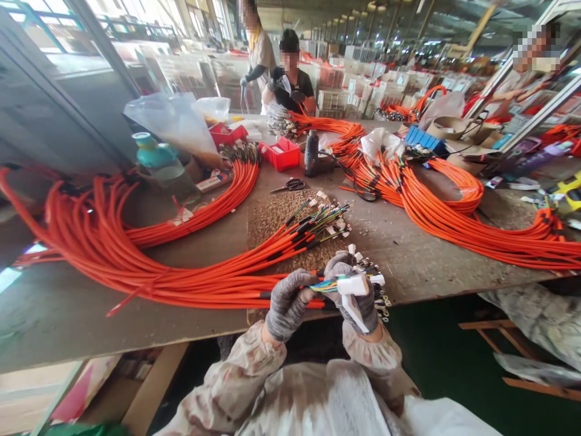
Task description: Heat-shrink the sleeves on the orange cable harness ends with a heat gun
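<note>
Both my hands wear grey knit gloves and meet at the table's front edge. My left hand (289, 304) is closed, pinching a few thin coloured wires (323, 285) at the end of an orange cable. My right hand (368, 307) is closed around the same wire end, beside a white plastic connector (353, 285). A white tag (354, 313) hangs below the connector, against the right glove. Under and behind my hands lies a bundle of orange cables (204, 284), its ends showing metal ring terminals (385, 306). The fingertips of my right hand are partly hidden.
More orange cables (454, 233) lie coiled at the right. Scissors (294, 184), a heat gun (311, 152) and a red bin (281, 153) stand mid-table. A blue bin (422, 139) is farther back, a teal-capped jar (157, 160) at left. Several people work beyond the table (436, 284).
</note>
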`<move>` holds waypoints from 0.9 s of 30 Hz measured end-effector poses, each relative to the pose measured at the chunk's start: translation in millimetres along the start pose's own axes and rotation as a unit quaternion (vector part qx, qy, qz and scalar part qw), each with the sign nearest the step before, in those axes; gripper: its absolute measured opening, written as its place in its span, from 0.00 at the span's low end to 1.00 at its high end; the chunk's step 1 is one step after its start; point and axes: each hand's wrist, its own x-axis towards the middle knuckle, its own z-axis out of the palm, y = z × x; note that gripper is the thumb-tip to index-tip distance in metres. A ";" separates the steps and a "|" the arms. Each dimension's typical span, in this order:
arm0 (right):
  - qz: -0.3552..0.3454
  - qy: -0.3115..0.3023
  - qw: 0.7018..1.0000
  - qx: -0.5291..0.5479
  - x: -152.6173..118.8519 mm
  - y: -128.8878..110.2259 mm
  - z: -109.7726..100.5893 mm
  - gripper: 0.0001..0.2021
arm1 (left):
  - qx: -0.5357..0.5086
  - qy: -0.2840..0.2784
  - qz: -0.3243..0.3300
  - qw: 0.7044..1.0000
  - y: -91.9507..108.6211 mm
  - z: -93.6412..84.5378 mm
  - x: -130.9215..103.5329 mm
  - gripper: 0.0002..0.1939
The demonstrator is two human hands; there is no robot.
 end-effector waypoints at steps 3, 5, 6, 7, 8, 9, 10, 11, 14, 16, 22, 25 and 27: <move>-0.151 -0.067 0.983 -0.080 -3.1 -14.1 11.2 0.11 | -0.081 0.123 -0.066 0.987 9.1 2.6 5.9 0.19; -0.262 -0.088 0.950 -0.145 -3.1 -25.2 20.7 0.15 | -0.109 0.119 -0.119 0.980 18.8 -5.2 12.1 0.18; -0.291 -0.085 0.939 -0.161 -1.9 -30.2 25.5 0.15 | -0.100 0.081 -0.142 0.981 25.4 -12.6 15.5 0.18; -0.296 -0.077 0.939 -0.161 0.0 -34.5 30.1 0.15 | -0.073 0.028 -0.155 0.985 33.4 -21.8 19.1 0.18; -0.284 -0.075 0.944 -0.148 2.3 -37.9 34.7 0.13 | -0.031 -0.031 -0.154 0.987 42.9 -32.2 23.0 0.17; -0.263 -0.073 0.954 -0.127 4.5 -40.5 38.9 0.11 | 0.018 -0.097 -0.140 0.985 53.6 -42.9 27.5 0.16; -0.235 -0.071 0.964 -0.102 6.2 -42.2 43.0 0.08 | 0.065 -0.169 -0.114 0.977 65.1 -53.2 32.5 0.14; -0.205 -0.071 0.973 -0.077 6.9 -42.8 46.9 0.06 | 0.103 -0.231 -0.080 0.964 76.9 -62.5 38.0 0.11; -0.108 -0.050 0.993 0.013 0.5 -38.7 58.8 0.12 | 0.140 -0.340 -0.026 0.930 106.4 -81.1 53.5 0.10; -0.033 -0.030 0.997 0.064 -9.9 -33.2 67.8 0.18 | 0.148 -0.312 -0.040 0.938 116.2 -86.3 58.9 0.22; -0.006 0.033 0.999 0.006 -36.3 -29.1 89.3 0.09 | 0.149 -0.255 -0.063 0.953 110.3 -87.6 47.1 0.51; -0.069 0.021 0.997 -0.035 -36.6 -26.0 92.9 0.04 | 0.127 -0.204 -0.079 0.967 103.0 -86.8 39.6 0.43; -0.132 0.003 0.990 -0.057 -35.1 -19.0 93.1 0.05 | 0.100 -0.157 -0.087 0.979 100.5 -82.9 39.7 0.39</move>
